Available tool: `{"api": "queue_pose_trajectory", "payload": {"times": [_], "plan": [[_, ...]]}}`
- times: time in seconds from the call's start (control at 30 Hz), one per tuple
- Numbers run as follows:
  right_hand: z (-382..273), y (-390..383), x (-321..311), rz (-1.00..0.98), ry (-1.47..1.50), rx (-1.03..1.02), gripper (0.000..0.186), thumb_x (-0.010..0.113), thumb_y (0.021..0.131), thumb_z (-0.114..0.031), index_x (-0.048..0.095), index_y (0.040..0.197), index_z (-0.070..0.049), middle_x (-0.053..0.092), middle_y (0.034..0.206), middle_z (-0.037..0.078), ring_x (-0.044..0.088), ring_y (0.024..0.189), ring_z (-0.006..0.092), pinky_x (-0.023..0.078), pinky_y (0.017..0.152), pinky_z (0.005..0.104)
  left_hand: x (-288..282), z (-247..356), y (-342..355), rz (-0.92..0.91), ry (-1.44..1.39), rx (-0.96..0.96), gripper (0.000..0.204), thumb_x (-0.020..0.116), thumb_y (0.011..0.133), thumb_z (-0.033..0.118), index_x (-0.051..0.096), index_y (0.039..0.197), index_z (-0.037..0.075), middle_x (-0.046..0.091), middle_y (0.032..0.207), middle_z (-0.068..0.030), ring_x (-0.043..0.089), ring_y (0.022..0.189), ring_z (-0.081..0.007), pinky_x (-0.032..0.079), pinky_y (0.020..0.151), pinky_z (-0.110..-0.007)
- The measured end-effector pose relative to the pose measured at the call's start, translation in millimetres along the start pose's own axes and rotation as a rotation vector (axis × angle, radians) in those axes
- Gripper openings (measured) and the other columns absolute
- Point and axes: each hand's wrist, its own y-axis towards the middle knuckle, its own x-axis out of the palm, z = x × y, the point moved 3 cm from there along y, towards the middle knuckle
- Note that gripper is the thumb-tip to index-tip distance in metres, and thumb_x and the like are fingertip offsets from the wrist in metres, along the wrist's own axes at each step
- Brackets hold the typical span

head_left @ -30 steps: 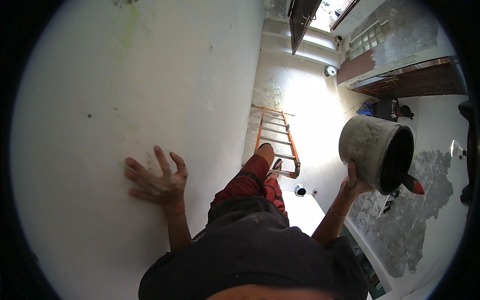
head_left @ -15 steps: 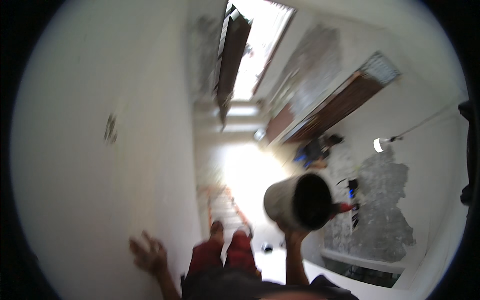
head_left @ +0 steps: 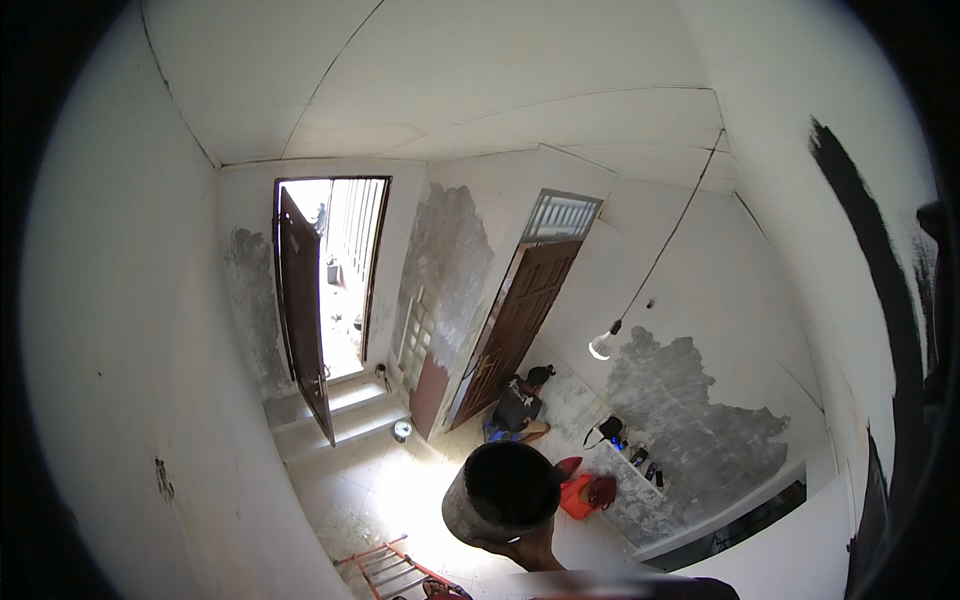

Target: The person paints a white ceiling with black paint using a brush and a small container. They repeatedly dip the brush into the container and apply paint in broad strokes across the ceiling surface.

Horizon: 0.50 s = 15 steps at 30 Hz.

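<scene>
My right hand (head_left: 527, 548) supports a round grey paint bucket (head_left: 470, 515) from below, with fingers and palm against its lower side. The bucket's dark mouth tilts toward me, and what lies deep inside is too dark to make out. A small red piece (head_left: 568, 467) shows just beyond its right rim; whether it belongs to the bucket I cannot tell. My left hand is out of the picture.
Below stands an orange ladder (head_left: 385, 568). One person (head_left: 518, 405) in a dark top and another (head_left: 585, 495) in orange-red sit low along the wall. A lit bulb (head_left: 604, 342) hangs on a cord. A brown door (head_left: 305, 290) stands ajar. Black paint (head_left: 868, 235) streaks the right wall.
My view has tipped up and to the right, showing the ceiling and right wall. My left hand, beside the left wall before, has left the picture. The bucket remains in my right hand.
</scene>
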Motion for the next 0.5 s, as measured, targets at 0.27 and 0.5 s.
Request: {"api": "queue_pose_trajectory", "payload": {"times": [0.27,0.5], "plan": [[-10.2,15.7,-28.3,-0.015,0.008,-0.105,0.134,0.104,0.050,-0.043,0.024,0.149,-0.003,0.043,0.147,0.018,0.049,0.135,0.0327,0.043,0.113,0.0464,10.9,5.5,-11.8,-0.033,-0.118,-0.037,0.044,0.044,0.102,0.040,0.062,0.139,0.022,0.056,0.150,-0.0192,0.059,0.134,-0.0306,0.030,0.116,-0.051],[-26.8,24.9,-29.3,0.018,0.270,-0.096,0.121,0.105,0.053,-0.040,0.038,0.147,-0.002,0.054,0.143,0.015,0.056,0.132,0.0284,0.044,0.113,0.0450,-69.9,40.7,59.1,0.000,-0.846,-0.176,0.083,0.073,0.090,0.038,0.034,0.156,0.009,0.046,0.154,-0.0288,0.045,0.144,-0.0392,0.031,0.118,-0.062]]}}
